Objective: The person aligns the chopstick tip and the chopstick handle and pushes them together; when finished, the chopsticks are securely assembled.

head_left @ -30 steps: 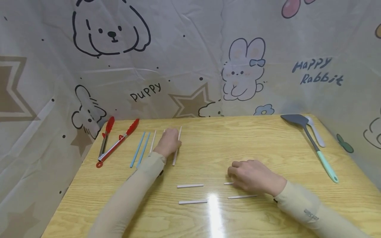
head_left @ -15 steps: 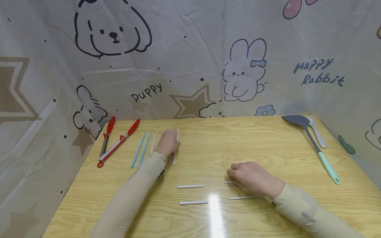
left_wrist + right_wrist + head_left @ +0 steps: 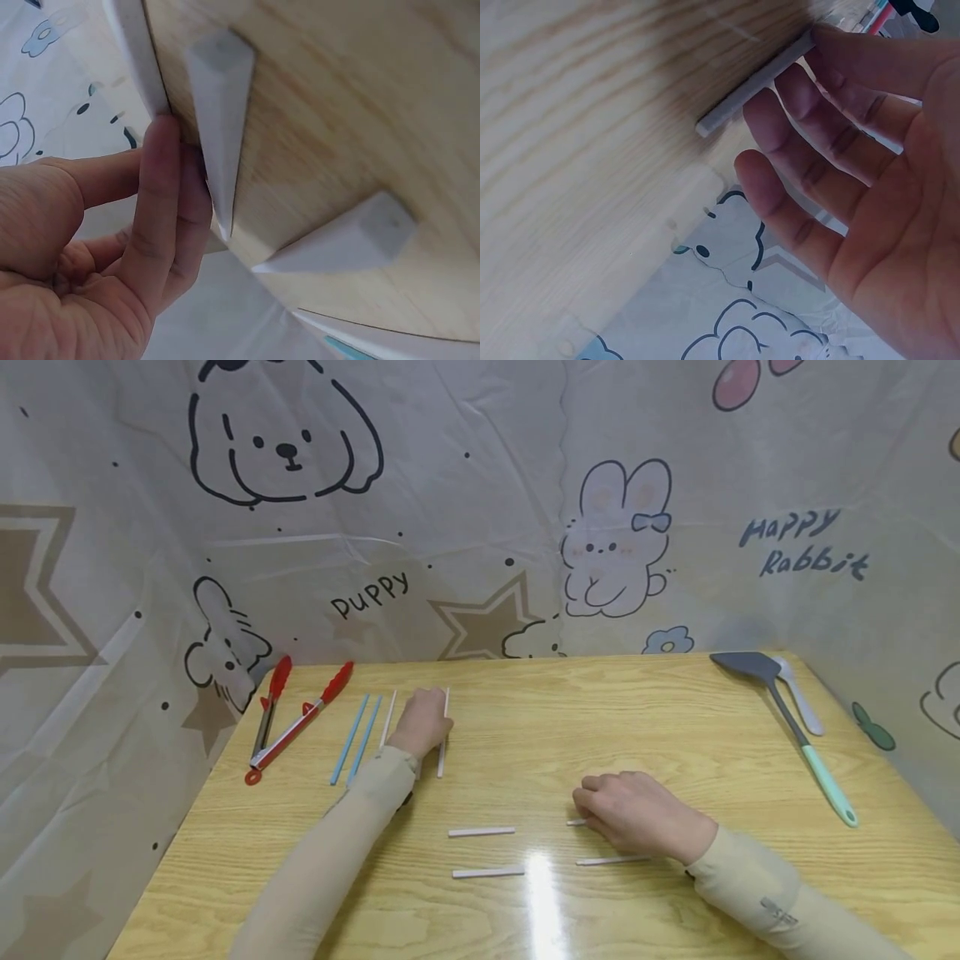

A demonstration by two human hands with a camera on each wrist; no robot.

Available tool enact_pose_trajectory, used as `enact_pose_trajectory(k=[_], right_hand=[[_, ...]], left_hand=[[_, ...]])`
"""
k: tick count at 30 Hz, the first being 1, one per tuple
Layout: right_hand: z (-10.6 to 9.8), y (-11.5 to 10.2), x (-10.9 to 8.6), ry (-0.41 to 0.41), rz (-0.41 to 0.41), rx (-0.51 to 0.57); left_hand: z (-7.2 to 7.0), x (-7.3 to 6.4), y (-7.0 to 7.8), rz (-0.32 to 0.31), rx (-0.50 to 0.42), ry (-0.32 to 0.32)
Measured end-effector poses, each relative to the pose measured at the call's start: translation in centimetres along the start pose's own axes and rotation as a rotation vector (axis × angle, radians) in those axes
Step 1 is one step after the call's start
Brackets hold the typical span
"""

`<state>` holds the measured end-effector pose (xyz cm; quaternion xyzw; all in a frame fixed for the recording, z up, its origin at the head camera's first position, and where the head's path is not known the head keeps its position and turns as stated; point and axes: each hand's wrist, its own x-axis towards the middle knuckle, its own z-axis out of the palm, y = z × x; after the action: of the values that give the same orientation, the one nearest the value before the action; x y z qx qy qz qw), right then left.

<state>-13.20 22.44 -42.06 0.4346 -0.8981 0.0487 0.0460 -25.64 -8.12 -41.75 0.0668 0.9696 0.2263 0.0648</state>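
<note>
My left hand (image 3: 422, 720) is at the back left, thumb and fingers on the rightmost upright-lying white chopstick (image 3: 441, 760). In the left wrist view a fingertip meets that chopstick (image 3: 139, 56), and two more white chopsticks lie close by, one of them (image 3: 220, 112) right beside the fingers. My right hand (image 3: 637, 810) holds a white chopstick (image 3: 575, 822) against the table; most of it is hidden from the head view. From the right wrist, the thumb sits at one end of this chopstick (image 3: 754, 86) with the fingertips along its side.
Two blue chopsticks (image 3: 349, 739) and red tongs (image 3: 300, 727) lie on the left. Two white chopsticks (image 3: 482, 832) lie crosswise at the front, another (image 3: 611, 861) below my right hand. A spatula (image 3: 787, 718) and a pale utensil (image 3: 801, 697) lie at the right edge.
The far end of the chopstick at my left hand has swung left, so it lies straighter. My right hand has barely shifted.
</note>
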Motion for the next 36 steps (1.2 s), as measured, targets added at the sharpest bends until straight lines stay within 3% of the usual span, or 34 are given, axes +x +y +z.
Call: enact_pose_trajectory(k=[7,12,16,22,24,27,36], right_hand=[[-0.5,-0.2,0.0,0.000,0.026,0.016],[-0.7,-0.1,0.0,-0.013,0.044,0.026],[-0.8,0.0,0.1,-0.004,0.055,0.050],[-1.0,0.3,0.4,0.107,0.010,0.057],[-1.2,0.4,0.4,0.119,0.008,0.055],[-1.6,0.6,0.5,0.108,0.023,0.049],[-2.2,0.6,1.1,0.098,0.067,0.058]], left_hand=[[-0.2,-1.1,1.1,0.108,0.049,0.041],[-0.3,-2.7,3.0,0.216,0.085,0.008],[-0.3,-4.1,4.0,0.340,0.101,-0.085],[0.2,-6.3,4.4,0.546,0.063,-0.398],[0.4,-7.0,4.4,0.566,0.063,-0.463],[0.8,-8.1,4.5,0.563,0.099,-0.504],[1.3,-10.0,4.9,0.567,0.258,-0.492]])
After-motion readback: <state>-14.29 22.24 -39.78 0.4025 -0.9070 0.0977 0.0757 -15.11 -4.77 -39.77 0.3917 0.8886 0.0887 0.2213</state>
